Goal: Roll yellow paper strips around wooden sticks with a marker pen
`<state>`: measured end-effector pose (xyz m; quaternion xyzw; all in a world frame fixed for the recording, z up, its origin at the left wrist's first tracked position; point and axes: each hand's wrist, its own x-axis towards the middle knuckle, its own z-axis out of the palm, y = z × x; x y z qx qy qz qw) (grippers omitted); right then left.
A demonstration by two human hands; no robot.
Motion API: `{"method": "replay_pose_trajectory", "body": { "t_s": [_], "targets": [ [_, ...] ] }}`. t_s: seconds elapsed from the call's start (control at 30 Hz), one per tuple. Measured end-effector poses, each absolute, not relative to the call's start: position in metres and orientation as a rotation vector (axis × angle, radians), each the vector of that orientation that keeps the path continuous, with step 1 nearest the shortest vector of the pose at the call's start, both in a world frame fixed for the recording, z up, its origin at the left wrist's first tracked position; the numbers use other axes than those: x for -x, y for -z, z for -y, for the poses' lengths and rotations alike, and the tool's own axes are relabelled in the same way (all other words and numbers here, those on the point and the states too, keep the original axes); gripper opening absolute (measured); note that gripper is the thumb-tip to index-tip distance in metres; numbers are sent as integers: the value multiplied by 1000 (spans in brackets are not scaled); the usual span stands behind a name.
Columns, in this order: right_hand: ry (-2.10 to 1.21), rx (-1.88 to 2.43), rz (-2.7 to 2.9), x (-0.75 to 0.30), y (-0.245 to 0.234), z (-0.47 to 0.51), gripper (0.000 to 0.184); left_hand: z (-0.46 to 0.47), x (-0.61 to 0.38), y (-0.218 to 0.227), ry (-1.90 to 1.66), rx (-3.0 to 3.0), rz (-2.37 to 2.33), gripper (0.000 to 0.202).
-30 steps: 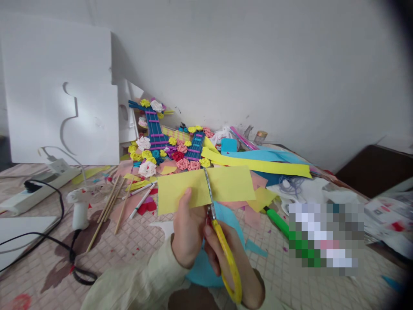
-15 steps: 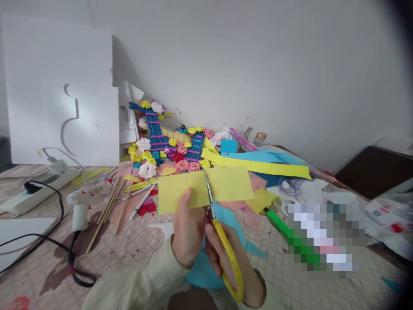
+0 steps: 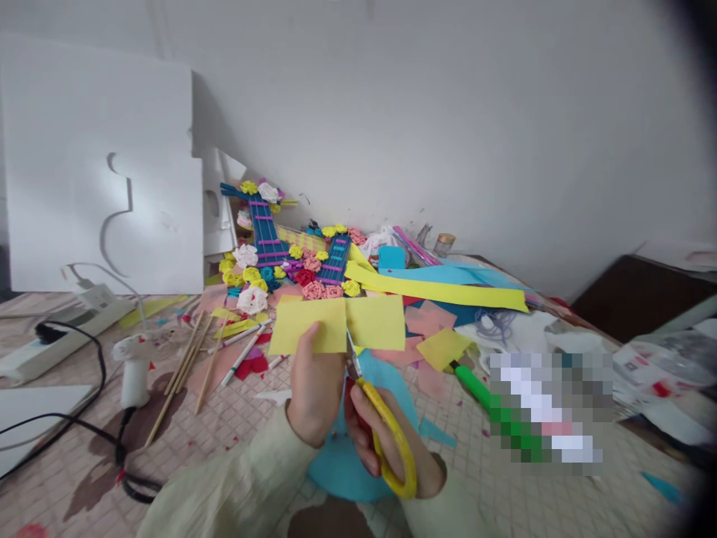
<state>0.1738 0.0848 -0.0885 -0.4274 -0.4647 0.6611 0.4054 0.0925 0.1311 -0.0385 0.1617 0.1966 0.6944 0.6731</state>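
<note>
My left hand (image 3: 317, 396) pinches a yellow paper sheet (image 3: 302, 325), thumb in front and fingers hidden behind it. A straight slit runs down the sheet from its top edge, with the right-hand section (image 3: 378, 323) beside it. Whether that section is still joined at the bottom, I cannot tell. In my right hand (image 3: 378, 430) is a pair of scissors with yellow handles (image 3: 400, 444). Its blades (image 3: 352, 355) point up at the paper's lower edge, in line with the slit. Below both hands lies a light blue sheet (image 3: 347, 478).
Several paper flowers (image 3: 252, 300) and blue fretted strips (image 3: 266, 232) are heaped at the back. A glue gun (image 3: 133, 373), wooden sticks (image 3: 176, 373) and a power strip (image 3: 72, 329) lie left. Long yellow strips (image 3: 442, 291) and a green tool handle (image 3: 473, 388) are to the right.
The scissors have drawn down from the sheet's top edge to its lower edge, leaving the slit visible. The sheet's right section has shifted left, and the whole view has moved slightly.
</note>
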Motion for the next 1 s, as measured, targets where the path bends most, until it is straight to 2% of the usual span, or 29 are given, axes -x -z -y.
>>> {"method": "replay_pose_trajectory", "body": {
  "t_s": [0.23,0.33,0.5,0.6,0.8,1.0],
  "targets": [
    [-1789,770,1175,-183,93,-86,46,-150,-57,19,-1831,-468,-345,23],
    [-1590,660,1035,-190,94,-93,40,-148,-52,21,-1873,-510,-339,21],
    [-1091,799,940,-201,93,-106,29,-127,-69,50,-1627,-443,-500,19],
    [-1071,809,913,-204,91,-108,32,-114,-79,64,-1529,-412,-562,19],
    [-1080,915,855,-202,85,-103,32,-104,-80,77,-1555,-391,-576,19],
    [-1026,1001,769,-199,89,-108,30,-98,-73,89,-1512,-330,-609,10]
  ]
}}
